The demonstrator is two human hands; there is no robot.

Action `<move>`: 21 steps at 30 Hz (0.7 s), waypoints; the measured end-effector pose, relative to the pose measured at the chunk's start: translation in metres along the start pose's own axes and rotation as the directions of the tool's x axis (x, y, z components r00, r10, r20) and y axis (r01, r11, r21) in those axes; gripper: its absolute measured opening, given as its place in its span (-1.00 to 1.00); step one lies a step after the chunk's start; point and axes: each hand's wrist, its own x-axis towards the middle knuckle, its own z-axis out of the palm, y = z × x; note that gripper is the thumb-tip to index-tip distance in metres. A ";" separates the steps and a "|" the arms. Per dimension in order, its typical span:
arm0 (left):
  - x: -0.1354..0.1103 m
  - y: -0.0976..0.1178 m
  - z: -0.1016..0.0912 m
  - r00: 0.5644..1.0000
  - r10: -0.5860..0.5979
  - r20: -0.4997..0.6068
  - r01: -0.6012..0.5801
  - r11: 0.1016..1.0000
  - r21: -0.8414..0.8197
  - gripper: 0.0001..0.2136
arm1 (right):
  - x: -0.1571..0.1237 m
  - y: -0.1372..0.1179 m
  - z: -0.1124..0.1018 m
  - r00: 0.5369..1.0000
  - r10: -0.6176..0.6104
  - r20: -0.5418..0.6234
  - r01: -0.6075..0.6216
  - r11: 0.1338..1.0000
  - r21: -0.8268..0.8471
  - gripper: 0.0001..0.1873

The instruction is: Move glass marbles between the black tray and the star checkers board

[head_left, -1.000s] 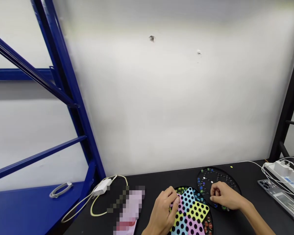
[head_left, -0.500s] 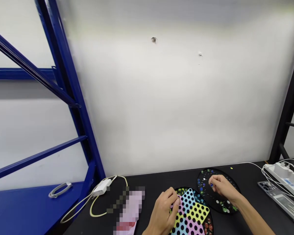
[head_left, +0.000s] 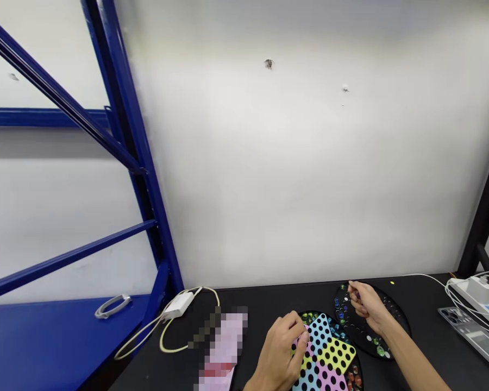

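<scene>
Left hand (head_left: 282, 354), fingers curled, clasps the edge of a multicoloured star-shaped board (head_left: 330, 353) dotted with holes, on the black desk (head_left: 269, 304). Right hand (head_left: 369, 308) pinches fingertips (head_left: 353, 294) over a round black marble tray (head_left: 403, 321); its hold is unclear.

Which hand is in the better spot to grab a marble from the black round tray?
Probably the right hand: it hovers over the black tray, fingertips near the marbles. The left hand rests on the colourful board.

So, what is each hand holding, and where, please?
Left hand grips the star board by its left edge; right fingers pinch over the marble tray, contents unclear.
</scene>
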 end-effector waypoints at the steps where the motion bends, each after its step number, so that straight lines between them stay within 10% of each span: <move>1: 0.000 0.000 0.000 1.000 0.003 0.000 -0.003 1.000 -0.002 -0.71 | 0.000 0.005 0.000 0.999 -0.040 -0.008 0.038 0.980 -0.196 -0.63; 10: -0.002 0.000 0.002 0.999 -0.008 0.045 0.009 1.000 -0.013 -0.71 | -0.018 0.019 0.015 0.996 -0.073 0.048 0.079 0.511 -0.856 -0.82; 16: -0.001 0.001 0.000 0.999 -0.020 0.049 0.021 1.000 -0.008 -0.71 | -0.008 0.019 0.012 0.999 -0.030 -0.044 0.014 0.946 -0.324 -0.63; 21: -0.001 0.000 0.001 0.999 -0.015 0.038 0.015 1.000 0.004 -0.70 | 0.005 0.011 0.004 0.994 -0.038 -0.100 0.034 0.998 -0.043 -0.55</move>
